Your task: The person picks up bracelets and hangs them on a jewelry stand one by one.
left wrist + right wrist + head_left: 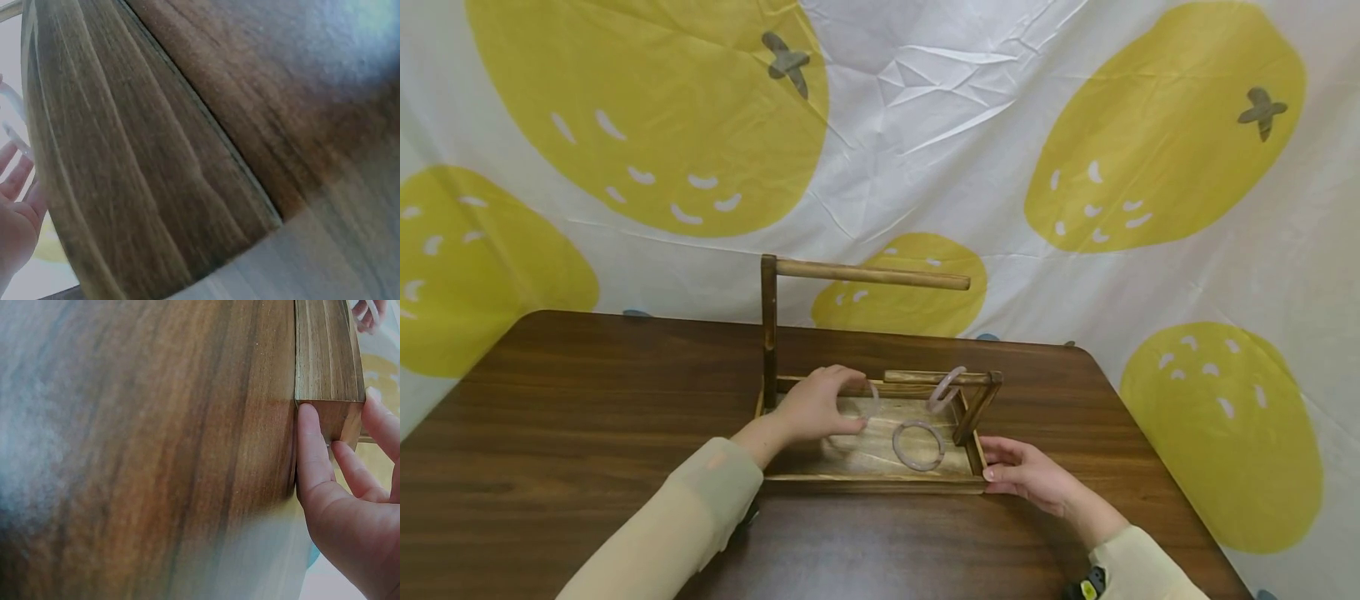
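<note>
A wooden stand (872,479) has a shallow tray base, a tall post with a long bar at left and a short post with a lower bar at right. Over the tray, my left hand (816,404) pinches a pale translucent bangle (874,400) between thumb and fingers. A second bangle (942,392) hangs on the lower bar (917,377). Another bangle (917,469) lies in the tray near its right end. My right hand (1030,475) touches the tray's right end, its fingers (315,447) fairly straight against the wood.
The stand sits on a dark brown wooden table (587,433). The long upper bar (872,273) juts rightward above the tray, with its right end free. Behind the table hangs a white cloth (925,192) printed with yellow fruit.
</note>
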Tool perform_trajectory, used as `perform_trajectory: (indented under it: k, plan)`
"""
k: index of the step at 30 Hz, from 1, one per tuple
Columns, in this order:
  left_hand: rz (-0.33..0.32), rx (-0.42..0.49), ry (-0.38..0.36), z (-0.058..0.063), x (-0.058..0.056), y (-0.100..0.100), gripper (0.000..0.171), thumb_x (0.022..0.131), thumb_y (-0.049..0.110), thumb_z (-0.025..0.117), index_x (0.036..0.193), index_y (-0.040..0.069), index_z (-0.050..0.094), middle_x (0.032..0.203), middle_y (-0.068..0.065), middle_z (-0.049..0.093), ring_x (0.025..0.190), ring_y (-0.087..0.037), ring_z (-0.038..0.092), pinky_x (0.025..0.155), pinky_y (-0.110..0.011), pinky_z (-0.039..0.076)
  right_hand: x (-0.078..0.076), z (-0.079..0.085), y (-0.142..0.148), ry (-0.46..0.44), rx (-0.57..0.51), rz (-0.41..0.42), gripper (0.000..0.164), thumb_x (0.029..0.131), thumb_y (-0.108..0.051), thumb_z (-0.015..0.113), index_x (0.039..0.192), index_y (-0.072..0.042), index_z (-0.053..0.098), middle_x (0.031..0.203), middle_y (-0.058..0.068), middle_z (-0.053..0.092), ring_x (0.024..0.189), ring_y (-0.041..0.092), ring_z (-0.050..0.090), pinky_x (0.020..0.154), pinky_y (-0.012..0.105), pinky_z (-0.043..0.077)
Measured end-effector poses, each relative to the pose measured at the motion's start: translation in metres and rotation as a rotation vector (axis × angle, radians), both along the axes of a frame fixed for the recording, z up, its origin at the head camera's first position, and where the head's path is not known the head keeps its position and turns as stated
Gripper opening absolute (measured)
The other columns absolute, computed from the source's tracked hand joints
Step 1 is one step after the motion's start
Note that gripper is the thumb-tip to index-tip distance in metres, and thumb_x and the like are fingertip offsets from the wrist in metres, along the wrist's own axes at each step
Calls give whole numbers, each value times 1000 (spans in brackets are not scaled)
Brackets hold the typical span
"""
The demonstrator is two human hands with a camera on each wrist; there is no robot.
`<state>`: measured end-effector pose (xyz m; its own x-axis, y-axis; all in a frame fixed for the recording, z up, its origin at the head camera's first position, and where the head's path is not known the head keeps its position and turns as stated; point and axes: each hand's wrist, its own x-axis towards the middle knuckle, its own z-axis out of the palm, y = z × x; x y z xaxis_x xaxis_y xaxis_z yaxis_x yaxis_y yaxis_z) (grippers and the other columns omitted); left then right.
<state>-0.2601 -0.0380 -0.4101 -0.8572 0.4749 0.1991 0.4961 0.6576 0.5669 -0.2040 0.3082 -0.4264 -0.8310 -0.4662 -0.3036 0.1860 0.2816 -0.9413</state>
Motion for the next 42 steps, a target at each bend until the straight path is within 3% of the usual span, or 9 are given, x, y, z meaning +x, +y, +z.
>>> perform_trajectory:
  k: [10,15,25,32,42]
  plan:
    - [6,54,-34,4,0,-3,63,73,30,76,128,10,54,129,-8,56,118,-27,52,95,-44,46,0,0,0,1,-1,-4,77,90,-13,61,141,18,13,135,37,35,103,9,56,88,32,52]
    - [-8,84,-11,6,-1,-4,63,72,28,78,126,8,54,124,-8,58,112,-25,54,92,-43,47,-1,1,0,0,-2,-1,76,91,-13,61,141,18,13,134,36,37,102,9,57,88,32,52]
    - [-30,158,-59,9,-2,-7,65,75,23,77,131,5,49,123,-14,56,102,-28,55,85,-40,48,-2,1,-2,9,-6,-1,76,91,-11,60,140,19,12,134,38,35,103,10,56,88,31,52]
    - [-28,223,-94,11,0,-9,64,76,20,76,132,6,48,129,-15,52,113,-32,54,92,-43,48,-2,0,-1,6,1,-8,76,90,-11,61,141,18,12,134,38,34,103,11,56,88,31,52]
    - [-27,301,-120,13,2,-8,62,75,17,75,129,6,48,128,-14,52,114,-33,52,87,-39,52,-2,-2,1,-3,-1,-10,75,90,-11,60,141,18,12,133,36,36,102,11,57,87,31,52]
